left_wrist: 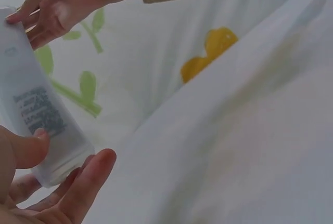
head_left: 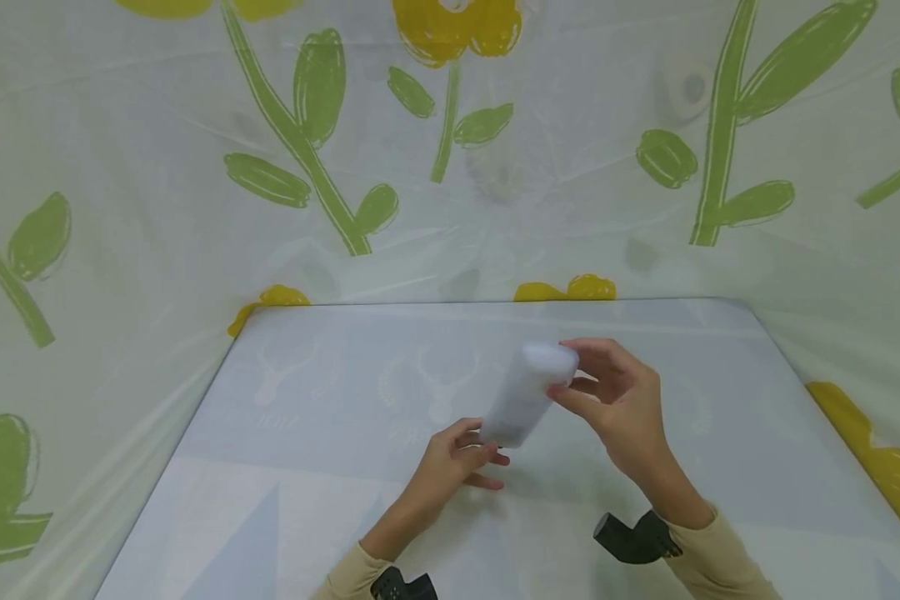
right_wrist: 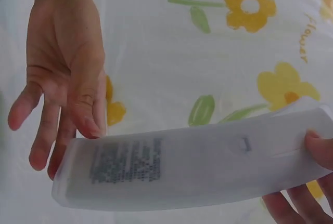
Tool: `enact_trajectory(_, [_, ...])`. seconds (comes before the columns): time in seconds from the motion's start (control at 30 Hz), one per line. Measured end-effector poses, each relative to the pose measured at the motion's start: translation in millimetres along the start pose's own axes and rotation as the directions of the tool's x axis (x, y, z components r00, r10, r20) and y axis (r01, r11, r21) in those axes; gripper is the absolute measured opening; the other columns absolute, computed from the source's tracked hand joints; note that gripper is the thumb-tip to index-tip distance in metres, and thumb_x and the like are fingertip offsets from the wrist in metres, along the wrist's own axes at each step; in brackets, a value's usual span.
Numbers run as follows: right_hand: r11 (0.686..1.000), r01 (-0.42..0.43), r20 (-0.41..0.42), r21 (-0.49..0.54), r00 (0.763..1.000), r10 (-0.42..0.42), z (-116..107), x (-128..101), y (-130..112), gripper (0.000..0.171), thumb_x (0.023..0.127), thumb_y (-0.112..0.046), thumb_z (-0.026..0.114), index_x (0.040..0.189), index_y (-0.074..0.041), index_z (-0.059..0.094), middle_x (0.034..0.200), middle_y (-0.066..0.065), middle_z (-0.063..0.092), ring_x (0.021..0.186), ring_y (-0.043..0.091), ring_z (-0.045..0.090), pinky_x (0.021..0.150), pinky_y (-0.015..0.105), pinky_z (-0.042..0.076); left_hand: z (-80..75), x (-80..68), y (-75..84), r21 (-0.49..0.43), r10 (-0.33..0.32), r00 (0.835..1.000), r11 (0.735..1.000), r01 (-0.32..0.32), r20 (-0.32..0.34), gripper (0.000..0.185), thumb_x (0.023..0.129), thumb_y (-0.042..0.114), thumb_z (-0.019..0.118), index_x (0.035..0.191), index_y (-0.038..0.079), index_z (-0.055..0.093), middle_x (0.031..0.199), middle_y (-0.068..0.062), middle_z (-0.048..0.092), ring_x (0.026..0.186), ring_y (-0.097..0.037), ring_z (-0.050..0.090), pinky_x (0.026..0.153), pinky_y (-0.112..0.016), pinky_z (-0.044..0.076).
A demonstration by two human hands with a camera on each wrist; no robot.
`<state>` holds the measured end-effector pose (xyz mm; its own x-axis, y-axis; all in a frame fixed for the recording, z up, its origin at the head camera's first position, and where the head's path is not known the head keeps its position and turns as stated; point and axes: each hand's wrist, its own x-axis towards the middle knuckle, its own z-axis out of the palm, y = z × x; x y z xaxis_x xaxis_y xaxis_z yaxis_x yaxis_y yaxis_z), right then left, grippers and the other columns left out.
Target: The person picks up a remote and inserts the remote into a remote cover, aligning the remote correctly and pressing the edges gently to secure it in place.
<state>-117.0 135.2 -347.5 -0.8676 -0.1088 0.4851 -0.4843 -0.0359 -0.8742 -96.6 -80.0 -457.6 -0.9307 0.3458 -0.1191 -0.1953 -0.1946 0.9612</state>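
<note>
- Your right hand [head_left: 618,396] grasps the far end of a translucent white bottle [head_left: 528,396]: the fingertips [right_wrist: 315,146] pinch that end from both sides, thumb on one face, the others beneath.
- Your left hand [head_left: 453,462] meets the near end of the same bottle. In the left wrist view the thumb [left_wrist: 28,148] lies against the printed side and the fingers [left_wrist: 88,177] cup under the bottom edge, fairly straight. It reads as a light steadying touch more than a clamp; how firm the contact is, you cannot tell.
- The bottle is off the surface [head_left: 330,433], held in the air between the two hands, above the middle of the surface.
- Long axis: runs from the left hand, near you, up and away to the right hand, tilted so the far end sits higher. Each hand has one end; neither is nearer the middle.
- A grey block of print [right_wrist: 127,161] sits on the half of the bottle toward the left hand; the lettering is too blurred to read.
- Judgement: the right hand carries the bottle and the left only guides its end, so any turning or handing-over hinges on the right-hand pinch.
- Outward: the surface is pale blue-grey with faint white figures. A white sheet with yellow flowers [head_left: 450,29] and green stems hangs around it on three sides.
- Tan sleeves [head_left: 727,554] and a dark wrist-mounted device [head_left: 633,537] show at the lower edge.
</note>
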Motion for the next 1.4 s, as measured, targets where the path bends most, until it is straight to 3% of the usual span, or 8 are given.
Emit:
enact_trajectory(0.3, [0.994,0.109,0.055,0.023,0.992,-0.110,2,-5,-1,0.043,0.066,0.021,0.073,0.105,0.010,0.058,0.102,0.010,0.062,0.093,0.021,0.064,0.077,0.031,0.056,-1.1,4.2,5.6,-0.040,0.005,0.997,0.999,-0.008,-0.077,0.043,0.092,0.018,0.063,0.130,0.002,0.050,0.114,-0.020,0.059,0.099,-0.038,0.063,0.073,-0.045,0.056])
enact_trajectory(0.43, [0.982,0.177,0.090,0.070,0.979,-0.183,4,-7,-1,0.042,0.065,0.025,0.072,0.101,0.010,0.059,0.101,0.014,0.062,0.093,0.022,0.062,0.077,0.031,0.056,0.2,4.6,10.1,-0.062,0.009,0.990,0.998,-0.018,-0.139,0.050,0.091,0.020,0.064,0.135,0.004,0.044,0.119,-0.023,0.057,0.097,-0.035,0.065,0.072,-0.044,0.056])
enact_trajectory(0.53, [0.979,0.199,0.114,0.048,0.972,-0.203,6,-10,-1,0.041,0.064,0.026,0.071,0.099,0.007,0.061,0.100,0.014,0.063,0.095,0.022,0.061,0.079,0.030,0.055,0.9,5.8,15.3,-0.062,0.013,0.985,0.998,-0.024,-0.169,0.056,0.092,0.023,0.064,0.138,0.006,0.038,0.117,-0.021,0.058,0.094,-0.031,0.066,0.072,-0.043,0.056])
enact_trajectory(0.7, [0.969,0.244,0.167,-0.032,0.957,-0.235,10,-17,4,0.043,0.063,0.025,0.073,0.097,0.001,0.064,0.100,0.014,0.064,0.097,0.020,0.061,0.084,0.028,0.053,2.4,8.7,26.1,-0.057,0.047,0.984,0.997,-0.058,-0.173,0.050,0.094,0.025,0.059,0.136,0.006,0.039,0.105,-0.018,0.063,0.087,-0.030,0.067,0.072,-0.044,0.056])
enact_trajectory(0.9, [0.943,0.334,0.226,0.015,0.917,-0.328,12,-23,12,0.049,0.058,0.033,0.067,0.094,0.000,0.063,0.100,0.016,0.063,0.098,0.022,0.059,0.088,0.026,0.050,8.0,8.2,37.2,-0.047,0.063,0.983,0.996,-0.072,-0.175,0.044,0.095,0.026,0.059,0.130,0.001,0.050,0.105,-0.015,0.063,0.085,-0.029,0.065,0.068,-0.044,0.057])
enact_trajectory(1.2, [0.921,0.390,0.295,0.009,0.879,-0.375,19,-30,11,0.054,0.055,0.034,0.055,0.088,-0.008,0.062,0.099,0.013,0.061,0.098,0.021,0.056,0.086,0.021,0.048,12.0,10.5,47.0,-0.132,0.040,0.978,0.989,-0.068,-0.203,0.046,0.092,0.026,0.062,0.130,0.003,0.051,0.107,-0.011,0.064,0.083,-0.020,0.063,0.059,-0.026,0.054])
enact_trajectory(1.3, [0.915,0.404,0.307,-0.009,0.872,-0.382,20,-33,14,0.055,0.053,0.033,0.053,0.087,-0.009,0.062,0.099,0.012,0.061,0.097,0.021,0.055,0.086,0.020,0.047,12.2,11.0,48.7,-0.148,0.046,0.981,0.986,-0.075,-0.190,0.047,0.091,0.022,0.062,0.132,0.003,0.049,0.109,-0.011,0.063,0.085,-0.019,0.063,0.059,-0.025,0.054])
enact_trajectory(1.4, [0.916,0.390,0.309,-0.089,0.885,-0.347,20,-37,16,0.052,0.058,0.030,0.059,0.088,-0.013,0.062,0.102,0.010,0.060,0.099,0.021,0.054,0.086,0.019,0.047,12.3,11.4,50.7,-0.165,0.058,0.980,0.982,-0.090,-0.191,0.048,0.090,0.017,0.062,0.132,0.001,0.048,0.107,-0.011,0.063,0.084,-0.018,0.063,0.058,-0.025,0.053])
